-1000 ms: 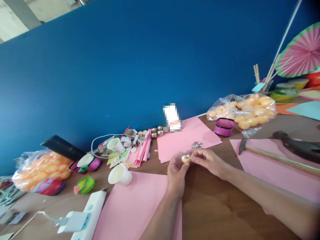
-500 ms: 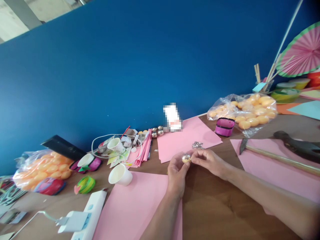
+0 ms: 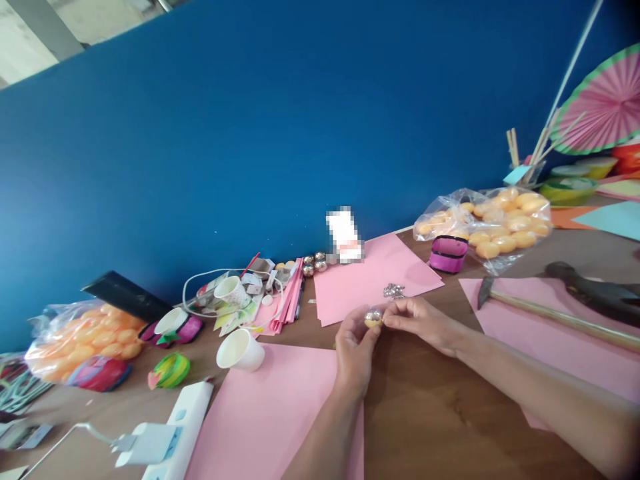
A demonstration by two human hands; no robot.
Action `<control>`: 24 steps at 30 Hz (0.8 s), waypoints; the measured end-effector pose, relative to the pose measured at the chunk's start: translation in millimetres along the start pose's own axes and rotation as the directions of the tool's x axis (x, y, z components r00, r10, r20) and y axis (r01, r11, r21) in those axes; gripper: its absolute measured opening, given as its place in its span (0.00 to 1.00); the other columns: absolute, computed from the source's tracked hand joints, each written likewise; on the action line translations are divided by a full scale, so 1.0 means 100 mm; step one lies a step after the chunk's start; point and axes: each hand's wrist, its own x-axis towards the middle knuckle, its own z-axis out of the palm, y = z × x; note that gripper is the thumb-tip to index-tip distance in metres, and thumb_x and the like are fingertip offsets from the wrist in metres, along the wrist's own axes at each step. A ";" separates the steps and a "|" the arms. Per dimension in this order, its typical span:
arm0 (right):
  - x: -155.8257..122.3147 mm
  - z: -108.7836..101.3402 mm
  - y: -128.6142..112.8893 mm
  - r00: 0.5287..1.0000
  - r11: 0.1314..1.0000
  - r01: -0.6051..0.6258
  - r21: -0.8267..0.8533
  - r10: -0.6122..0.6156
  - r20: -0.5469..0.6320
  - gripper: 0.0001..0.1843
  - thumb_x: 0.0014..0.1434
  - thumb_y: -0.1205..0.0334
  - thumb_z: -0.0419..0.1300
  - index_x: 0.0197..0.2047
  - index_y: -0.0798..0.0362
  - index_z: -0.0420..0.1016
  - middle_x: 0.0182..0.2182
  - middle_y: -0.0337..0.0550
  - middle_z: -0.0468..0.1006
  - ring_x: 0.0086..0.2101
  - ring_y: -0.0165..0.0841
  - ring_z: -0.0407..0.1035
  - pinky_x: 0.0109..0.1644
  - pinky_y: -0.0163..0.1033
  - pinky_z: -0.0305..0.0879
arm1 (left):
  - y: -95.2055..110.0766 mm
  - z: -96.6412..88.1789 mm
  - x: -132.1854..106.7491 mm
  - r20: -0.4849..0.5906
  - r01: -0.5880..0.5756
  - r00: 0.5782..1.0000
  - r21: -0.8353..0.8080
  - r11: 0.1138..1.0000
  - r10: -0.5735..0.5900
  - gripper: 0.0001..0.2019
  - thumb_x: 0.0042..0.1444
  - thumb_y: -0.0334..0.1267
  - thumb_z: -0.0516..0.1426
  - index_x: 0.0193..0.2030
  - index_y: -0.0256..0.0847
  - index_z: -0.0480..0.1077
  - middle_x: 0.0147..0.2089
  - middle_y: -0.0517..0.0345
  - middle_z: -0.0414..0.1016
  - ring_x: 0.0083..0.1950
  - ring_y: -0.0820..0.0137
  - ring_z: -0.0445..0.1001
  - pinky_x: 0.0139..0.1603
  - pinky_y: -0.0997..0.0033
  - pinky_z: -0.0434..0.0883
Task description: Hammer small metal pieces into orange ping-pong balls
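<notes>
In my left hand I hold a small ball, its upper part covered in shiny silver studs and its underside yellow-orange. The fingers and thumb close around its left side and bottom. My right hand pinches thumb and forefinger together against the ball's right side; anything between those fingertips is hidden. Just beyond the hands, a small heap of silver metal pieces, perhaps thumbtacks, lies at the edge of a pink sheet. Several silver-covered balls stand together farther back.
At the right are a hammer and a clear bag of orange balls, with a magenta band beside it. Leftward stand a white paper cup, a power strip and another ball bag. A blue partition rises behind.
The ball has turned slightly in my left hand, and more of its silver side faces me. My right fingertips remain at its right side. Nothing else has visibly moved.
</notes>
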 end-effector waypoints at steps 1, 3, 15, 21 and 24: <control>0.00 0.00 0.01 1.000 1.000 -0.010 0.013 0.010 -0.004 0.11 0.46 0.55 0.61 0.27 0.56 0.71 0.29 0.40 0.75 0.33 0.31 0.67 0.40 0.38 0.60 | 0.00 0.00 0.00 -0.001 0.001 1.000 0.011 1.000 -0.001 0.17 0.47 0.32 0.58 0.46 0.38 0.66 0.45 0.50 0.73 0.48 0.64 0.70 0.51 0.62 0.64; 0.01 -0.01 0.03 1.000 0.999 -0.023 0.039 0.023 -0.008 0.12 0.46 0.55 0.62 0.28 0.56 0.71 0.28 0.39 0.75 0.32 0.31 0.67 0.39 0.38 0.60 | 0.00 0.00 -0.01 -0.004 0.003 1.000 0.029 1.000 -0.003 0.17 0.47 0.32 0.58 0.47 0.39 0.65 0.46 0.50 0.73 0.48 0.64 0.70 0.51 0.62 0.65; 0.03 -0.03 0.05 0.998 0.980 -0.065 0.186 0.059 0.035 0.13 0.42 0.57 0.65 0.29 0.55 0.69 0.30 0.40 0.76 0.32 0.30 0.69 0.40 0.39 0.62 | -0.02 -0.01 -0.01 -0.031 0.031 0.999 0.067 0.997 -0.029 0.19 0.46 0.34 0.59 0.47 0.40 0.66 0.45 0.51 0.73 0.46 0.65 0.71 0.49 0.63 0.66; 0.04 -0.04 0.08 0.998 0.983 -0.061 0.171 0.055 0.041 0.12 0.43 0.58 0.64 0.28 0.56 0.69 0.27 0.38 0.75 0.30 0.28 0.68 0.38 0.37 0.61 | -0.03 0.00 -0.01 -0.024 -0.008 1.000 0.096 0.995 0.010 0.18 0.46 0.32 0.58 0.46 0.40 0.67 0.45 0.51 0.73 0.47 0.64 0.70 0.49 0.63 0.65; 0.04 -0.04 0.09 0.999 0.989 -0.047 0.139 0.043 0.029 0.11 0.44 0.58 0.64 0.29 0.56 0.70 0.28 0.38 0.75 0.30 0.28 0.67 0.38 0.37 0.61 | -0.03 0.01 0.00 -0.027 -0.003 1.000 0.075 0.997 0.005 0.19 0.46 0.32 0.58 0.48 0.39 0.66 0.46 0.50 0.73 0.48 0.64 0.70 0.50 0.62 0.64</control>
